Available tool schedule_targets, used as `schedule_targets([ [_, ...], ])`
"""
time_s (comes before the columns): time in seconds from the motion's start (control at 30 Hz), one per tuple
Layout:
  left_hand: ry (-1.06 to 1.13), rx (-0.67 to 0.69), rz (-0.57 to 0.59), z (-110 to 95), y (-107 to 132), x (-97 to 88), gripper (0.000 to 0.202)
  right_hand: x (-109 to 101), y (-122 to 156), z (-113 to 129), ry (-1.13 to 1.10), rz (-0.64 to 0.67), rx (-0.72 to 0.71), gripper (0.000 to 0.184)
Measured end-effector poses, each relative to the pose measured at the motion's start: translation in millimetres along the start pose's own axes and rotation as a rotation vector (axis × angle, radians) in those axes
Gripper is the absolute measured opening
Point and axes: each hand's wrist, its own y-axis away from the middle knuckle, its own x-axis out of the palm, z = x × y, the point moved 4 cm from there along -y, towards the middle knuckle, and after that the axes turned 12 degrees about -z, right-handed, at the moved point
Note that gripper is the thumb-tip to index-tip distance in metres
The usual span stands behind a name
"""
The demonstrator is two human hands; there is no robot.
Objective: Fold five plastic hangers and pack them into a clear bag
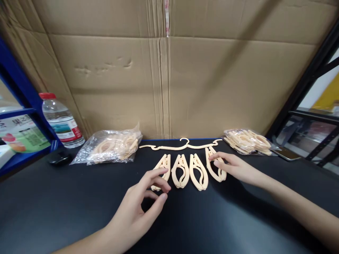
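Several cream plastic folding hangers lie folded in a row on the black table. The two middle ones, a folded hanger (180, 180) and another folded hanger (199, 180), lie side by side. My left hand (140, 204) hovers in front of the leftmost folded hanger (167, 163), partly covering it; its fingers are curved and apart, with nothing in them. At the right end, my right hand (233, 165) has its thumb and fingers on the upper part of a folded hanger (221, 176). Behind the row lies an unfolded hanger (172, 147), hook pointing away.
Clear bags of hangers lie at left (113, 146) and right (246, 141). A water bottle (63, 123) stands by the blue shelf (26, 113), near a dark object (59, 158). A phone (286, 153) lies at right, beside a black rack. Cardboard (119, 70) walls the back.
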Motion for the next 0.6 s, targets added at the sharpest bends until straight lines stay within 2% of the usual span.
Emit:
schedule_targets([
  [0.17, -0.047, 0.024, 0.006, 1.1, -1.2, -0.9, 0.035, 0.9, 14.9, 14.1, 0.259, 0.126, -0.118, 0.049],
  [0.3, -0.169, 0.103, 0.023, 2.9, -2.2, -2.4, 0.039, 1.3, 22.2, 15.0, 0.362, 0.219, -0.096, 0.066],
  [0.43, -0.368, 0.175, 0.118, 4.2, 4.0, 2.5, 0.053, 8.1, 31.5, 21.1, 0.403, 0.321, -0.112, 0.084],
  [0.53, -0.473, 0.16, 0.188, 5.4, 12.3, 8.9, 0.064, 19.6, 43.0, 30.7, 0.404, 0.385, -0.191, 0.084],
  [0.6, -0.513, 0.133, 0.224, 5.8, 17.2, 12.8, 0.067, 28.5, 49.5, 36.1, 0.402, 0.381, -0.25, 0.08],
])
